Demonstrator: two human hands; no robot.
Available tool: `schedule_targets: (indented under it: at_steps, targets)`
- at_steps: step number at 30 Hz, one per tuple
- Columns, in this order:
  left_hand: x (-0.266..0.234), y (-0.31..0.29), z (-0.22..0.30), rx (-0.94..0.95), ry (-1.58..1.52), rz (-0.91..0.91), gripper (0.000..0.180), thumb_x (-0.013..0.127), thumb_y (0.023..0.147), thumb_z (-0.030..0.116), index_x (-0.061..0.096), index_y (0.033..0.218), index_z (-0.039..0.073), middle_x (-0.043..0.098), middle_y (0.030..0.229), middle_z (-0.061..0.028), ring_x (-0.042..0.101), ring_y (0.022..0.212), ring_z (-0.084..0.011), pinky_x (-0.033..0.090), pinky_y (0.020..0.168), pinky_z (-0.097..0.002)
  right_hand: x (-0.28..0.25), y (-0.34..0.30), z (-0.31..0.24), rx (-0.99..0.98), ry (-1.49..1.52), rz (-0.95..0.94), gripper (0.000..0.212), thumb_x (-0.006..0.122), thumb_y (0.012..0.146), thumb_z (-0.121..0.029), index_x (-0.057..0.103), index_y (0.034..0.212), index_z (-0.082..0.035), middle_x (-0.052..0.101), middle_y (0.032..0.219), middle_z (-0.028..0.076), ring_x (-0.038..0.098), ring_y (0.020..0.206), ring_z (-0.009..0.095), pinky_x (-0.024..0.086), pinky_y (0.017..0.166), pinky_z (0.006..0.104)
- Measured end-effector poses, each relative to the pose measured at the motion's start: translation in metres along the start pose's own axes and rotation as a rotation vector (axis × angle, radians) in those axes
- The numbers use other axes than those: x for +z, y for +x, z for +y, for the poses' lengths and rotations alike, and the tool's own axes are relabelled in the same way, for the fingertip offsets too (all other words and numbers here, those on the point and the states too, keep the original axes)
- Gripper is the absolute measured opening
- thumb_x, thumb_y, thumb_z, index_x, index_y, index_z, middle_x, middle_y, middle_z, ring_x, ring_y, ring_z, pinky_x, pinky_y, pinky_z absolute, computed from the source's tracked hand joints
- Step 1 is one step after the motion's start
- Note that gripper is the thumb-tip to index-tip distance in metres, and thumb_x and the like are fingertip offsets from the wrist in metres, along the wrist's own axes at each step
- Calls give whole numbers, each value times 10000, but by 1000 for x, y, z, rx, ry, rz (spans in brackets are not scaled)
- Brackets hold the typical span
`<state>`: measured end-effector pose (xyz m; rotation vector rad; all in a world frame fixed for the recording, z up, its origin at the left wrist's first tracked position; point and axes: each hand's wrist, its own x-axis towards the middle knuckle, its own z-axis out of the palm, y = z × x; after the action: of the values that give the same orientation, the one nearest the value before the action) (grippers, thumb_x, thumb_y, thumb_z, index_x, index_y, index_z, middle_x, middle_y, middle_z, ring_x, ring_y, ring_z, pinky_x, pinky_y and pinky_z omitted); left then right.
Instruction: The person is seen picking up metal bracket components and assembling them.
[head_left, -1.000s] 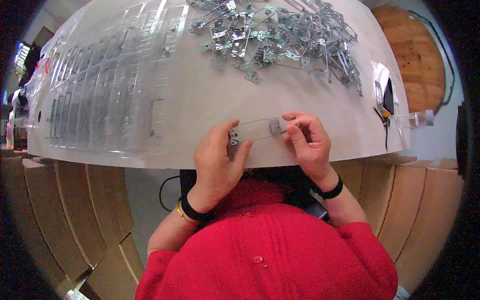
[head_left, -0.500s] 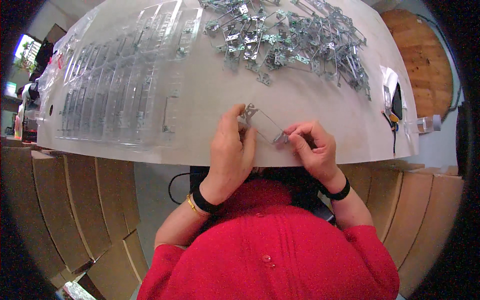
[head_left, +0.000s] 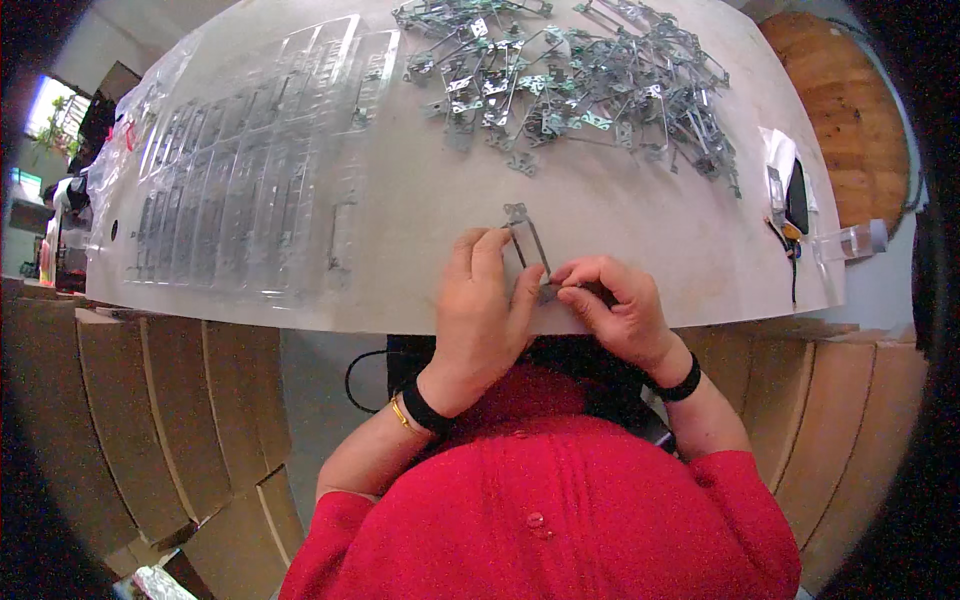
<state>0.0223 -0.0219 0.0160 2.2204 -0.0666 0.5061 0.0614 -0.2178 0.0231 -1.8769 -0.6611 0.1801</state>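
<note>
Left fingers point(head_left: 485, 258), right fingers point(head_left: 605, 272) gripping metal frame point(head_left: 534, 245) over white table point(head_left: 420, 230); cartons point(head_left: 165, 410), wooden disc point(head_left: 840, 110) beyond.

We see a bright red knit top point(head_left: 620, 530) covering the torso at the near side, with fine vertical lines running down its front and a small round reddish button point(head_left: 536, 520) near the middle. Its left sleeve point(head_left: 336, 530) and right sleeve point(head_left: 745, 490) both leave the forearms uncovered. We find a plain black band point(head_left: 425, 405) around the left wrist and a similar black wristband point(head_left: 683, 385) on the right. Beside the left band we notice a thin gold-coloured bracelet point(head_left: 402, 413). Both hands point(head_left: 483, 305) are bare.
</note>
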Motion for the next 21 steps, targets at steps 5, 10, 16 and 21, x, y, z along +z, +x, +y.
schedule_targets:
  at_steps: [5, 10, 16, 21]
  targets:
    - [0, 4, 1, -5, 16, -42, 416, 700, 895, 78, 529, 1255, -39, 579, 1190, -258, 603, 1022, -436, 499, 872, -471, 0, 0, 2, -28, 16, 47, 96, 734, 899, -37, 675, 974, -39, 733, 1004, 121, 714, 905, 245, 553, 783, 336]
    - [-4, 4, -7, -39, 19, -46, 301, 631, 908, 13, 580, 1205, 9, 616, 1113, -213, 633, 940, -371, 521, 792, -438, 0, -2, 7, -63, -46, 133, 103, 728, 903, -33, 689, 997, -41, 719, 983, 116, 701, 890, 255, 547, 785, 338]
    - [-3, 8, -8, 126, 161, -36, 295, 604, 870, -42, 624, 1158, 19, 668, 1067, -202, 631, 976, -396, 507, 856, -466, 0, 2, 7, -117, -176, 210, 153, 716, 887, -3, 714, 1035, -42, 712, 977, 125, 695, 892, 280, 547, 784, 352]
    - [-2, 5, -2, 170, 231, -56, 308, 629, 866, -12, 641, 1172, 14, 685, 1084, -190, 631, 981, -390, 505, 873, -463, 1, 5, 4, -182, -224, 202, 184, 705, 876, 20, 720, 1050, -39, 717, 996, 128, 695, 905, 295, 554, 787, 360]
